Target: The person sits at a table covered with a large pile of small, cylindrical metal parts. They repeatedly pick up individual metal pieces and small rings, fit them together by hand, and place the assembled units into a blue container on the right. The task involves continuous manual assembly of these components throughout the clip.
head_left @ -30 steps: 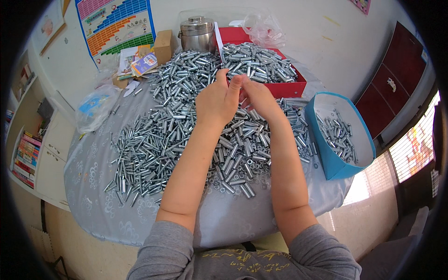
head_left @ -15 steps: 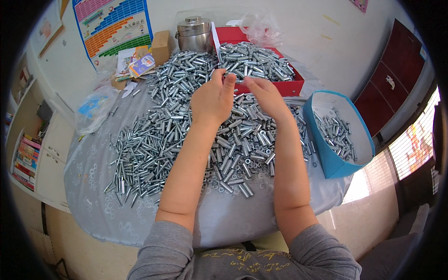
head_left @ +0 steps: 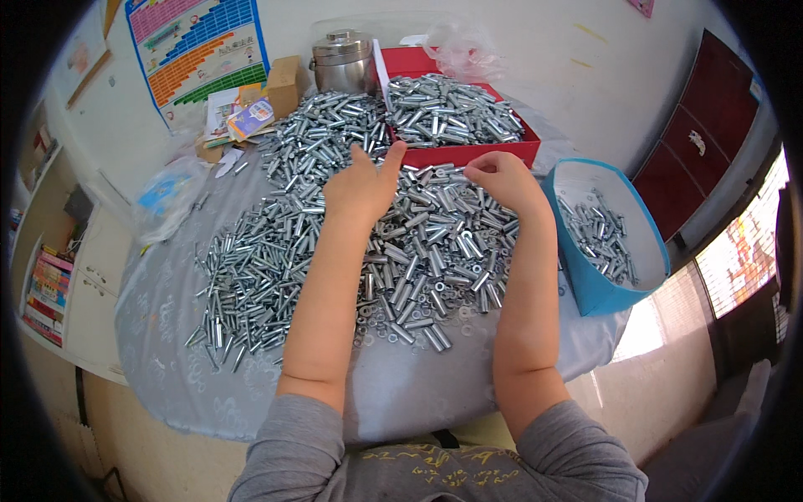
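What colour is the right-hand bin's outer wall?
The bin's outer wall is teal-blue, best seen in the head view.

A white wall (head_left: 569, 100) rises behind, a bookcase (head_left: 92, 309) stands left, and light (head_left: 644, 337) brightens the beige floor (head_left: 661, 385).

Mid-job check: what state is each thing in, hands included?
Left hand, open
Right hand, curled, any contents hidden
Metal parts, loose in a spread heap
Red box, open, piled high
Blue bin, open-topped, partly filled
Steel pot, closed
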A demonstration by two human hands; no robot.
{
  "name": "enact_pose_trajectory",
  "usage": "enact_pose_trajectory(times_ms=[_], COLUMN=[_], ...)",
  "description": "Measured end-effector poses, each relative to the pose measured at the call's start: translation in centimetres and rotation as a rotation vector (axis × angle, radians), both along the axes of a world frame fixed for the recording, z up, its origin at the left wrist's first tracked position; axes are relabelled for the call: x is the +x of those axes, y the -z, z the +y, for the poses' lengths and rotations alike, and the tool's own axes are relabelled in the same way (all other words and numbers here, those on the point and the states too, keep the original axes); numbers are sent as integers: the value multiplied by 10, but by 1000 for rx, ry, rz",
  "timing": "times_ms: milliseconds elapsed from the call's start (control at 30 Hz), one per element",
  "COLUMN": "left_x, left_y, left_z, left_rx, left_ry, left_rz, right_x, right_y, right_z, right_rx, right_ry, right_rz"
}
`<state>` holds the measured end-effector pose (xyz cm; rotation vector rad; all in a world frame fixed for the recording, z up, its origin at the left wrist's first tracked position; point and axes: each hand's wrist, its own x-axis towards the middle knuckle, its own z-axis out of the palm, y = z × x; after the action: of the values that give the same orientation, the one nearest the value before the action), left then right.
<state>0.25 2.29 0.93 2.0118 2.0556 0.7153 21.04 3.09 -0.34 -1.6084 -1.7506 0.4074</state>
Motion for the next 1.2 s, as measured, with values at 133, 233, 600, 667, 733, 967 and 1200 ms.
enact_pose_trajectory(times_ms=[133,233,600,667,733,967,1200], left_x=[6,10,16,15,14,18,23], left_y=[-1,-4,-7,-5,-5,-6,-13], left_z=[-5,-9,-12,-13,-13,-14,-29], left_rx=[-25,4,-37,-12,38,85,418], left_ry=[18,87,176,168,200,249,564], left_rz=[31,-4,-57,-56,-86,-128,-619], right_x=[13,62,207,199,189,195,-2], right_y=[-28,-51,18,25,22,2,-51], right_z=[-32,-50,-64,-64,-65,-60,-54], right_rx=[-4,-133,-651,-469,-458,-143,33], right_ry=[116,166,24,33,45,142,-268], right_rz=[2,-158,-358,-656,-822,-510,515])
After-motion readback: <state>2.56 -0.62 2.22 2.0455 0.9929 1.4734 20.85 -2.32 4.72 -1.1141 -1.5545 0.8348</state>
